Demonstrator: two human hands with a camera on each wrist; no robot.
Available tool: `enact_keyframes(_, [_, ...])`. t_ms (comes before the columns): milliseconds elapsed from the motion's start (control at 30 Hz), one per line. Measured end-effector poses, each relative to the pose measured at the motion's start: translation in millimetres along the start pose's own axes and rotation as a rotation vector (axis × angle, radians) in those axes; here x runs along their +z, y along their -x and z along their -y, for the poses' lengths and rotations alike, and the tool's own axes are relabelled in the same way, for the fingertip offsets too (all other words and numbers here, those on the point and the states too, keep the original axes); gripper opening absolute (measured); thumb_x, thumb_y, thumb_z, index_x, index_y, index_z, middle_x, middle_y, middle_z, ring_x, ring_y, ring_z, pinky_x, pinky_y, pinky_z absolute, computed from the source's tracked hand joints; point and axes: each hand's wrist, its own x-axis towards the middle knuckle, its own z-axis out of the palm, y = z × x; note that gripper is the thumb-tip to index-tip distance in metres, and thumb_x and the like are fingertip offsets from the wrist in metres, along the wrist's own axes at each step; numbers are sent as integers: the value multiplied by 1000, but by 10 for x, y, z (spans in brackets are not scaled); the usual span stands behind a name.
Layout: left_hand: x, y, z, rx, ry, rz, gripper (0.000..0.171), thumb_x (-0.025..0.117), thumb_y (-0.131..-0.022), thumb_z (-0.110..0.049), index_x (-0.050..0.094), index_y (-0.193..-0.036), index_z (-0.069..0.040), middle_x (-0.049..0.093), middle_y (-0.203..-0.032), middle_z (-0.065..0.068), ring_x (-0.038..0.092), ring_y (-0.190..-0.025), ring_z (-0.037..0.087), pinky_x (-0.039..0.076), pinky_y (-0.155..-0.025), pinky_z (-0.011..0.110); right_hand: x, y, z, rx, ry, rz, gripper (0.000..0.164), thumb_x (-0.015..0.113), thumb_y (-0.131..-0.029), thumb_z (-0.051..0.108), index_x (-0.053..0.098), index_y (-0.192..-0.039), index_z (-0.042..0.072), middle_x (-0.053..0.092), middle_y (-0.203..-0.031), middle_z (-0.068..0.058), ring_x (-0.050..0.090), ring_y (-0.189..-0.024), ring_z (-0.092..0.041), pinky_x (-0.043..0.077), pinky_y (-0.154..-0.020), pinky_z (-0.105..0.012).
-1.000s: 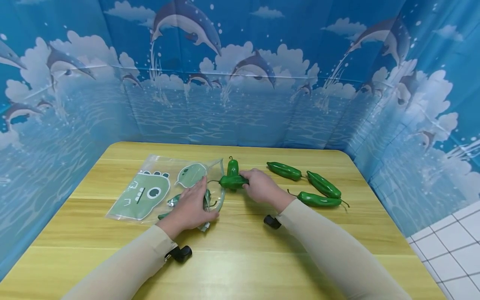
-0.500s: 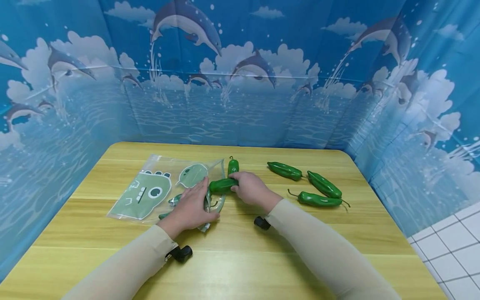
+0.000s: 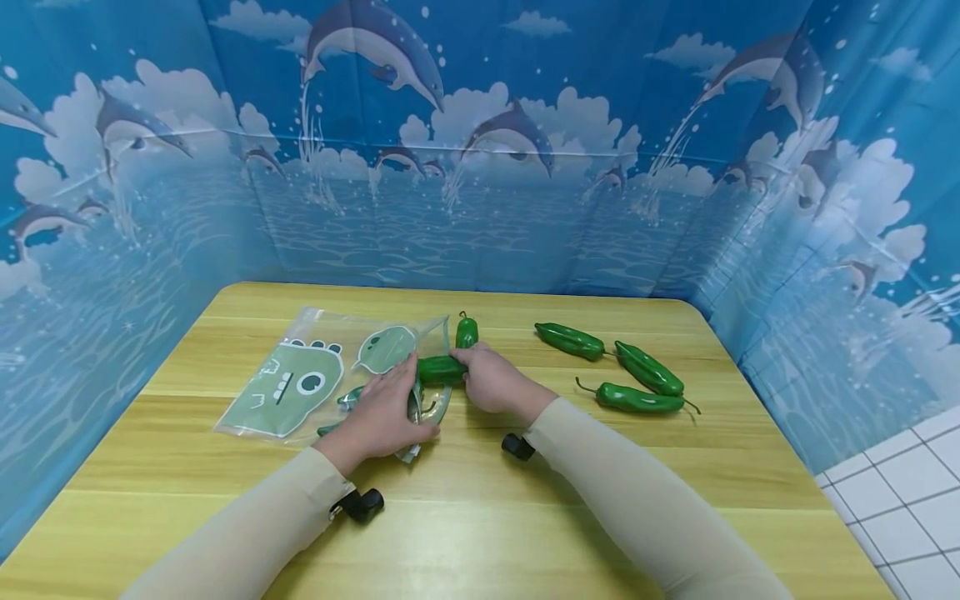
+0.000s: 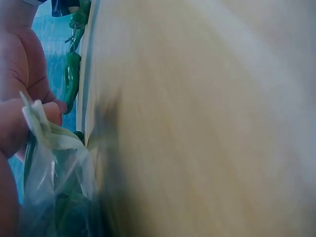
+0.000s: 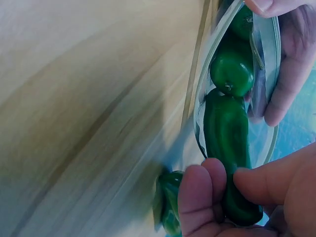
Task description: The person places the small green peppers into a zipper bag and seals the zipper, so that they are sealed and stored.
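Note:
My right hand point(image 3: 498, 382) pinches a long green pepper point(image 3: 441, 370) near one end. The right wrist view shows the pepper's other end inside the mouth of a clear zip bag point(image 5: 270, 44), right against another green pepper point(image 5: 232, 69) within. My left hand point(image 3: 381, 414) holds the upper layer of the bag's mouth up, thumb and fingers on either side of the rim. Through the plastic, green peppers show partly under that hand. Just behind the right hand lies one loose green pepper point(image 3: 467, 328), its near part hidden by the hand and the held pepper.
To the right on the wooden table point(image 3: 480, 517) lie three green peppers, one at the back point(image 3: 570, 340), a slanted one point(image 3: 648, 368) and a nearer one point(image 3: 637, 398). A blue dolphin curtain point(image 3: 480, 225) hangs along the table's far edge.
My right hand has moved left, taking the pepper from above the loose one into the bag's mouth. The left hand and the bag stay about where they were.

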Motion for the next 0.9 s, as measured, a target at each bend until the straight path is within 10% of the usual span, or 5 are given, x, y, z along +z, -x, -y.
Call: enact_keyframes(900, [-109, -8, 2, -52, 76, 53, 120, 78, -89, -51, -1, -170, -12, 7, -178, 13, 7, -164, 40, 15, -131, 63, 56, -33, 132, -24, -75, -39, 46, 59, -108, 12, 56, -153, 12, 60, -150, -13, 57, -140, -31, 49, -117, -47])
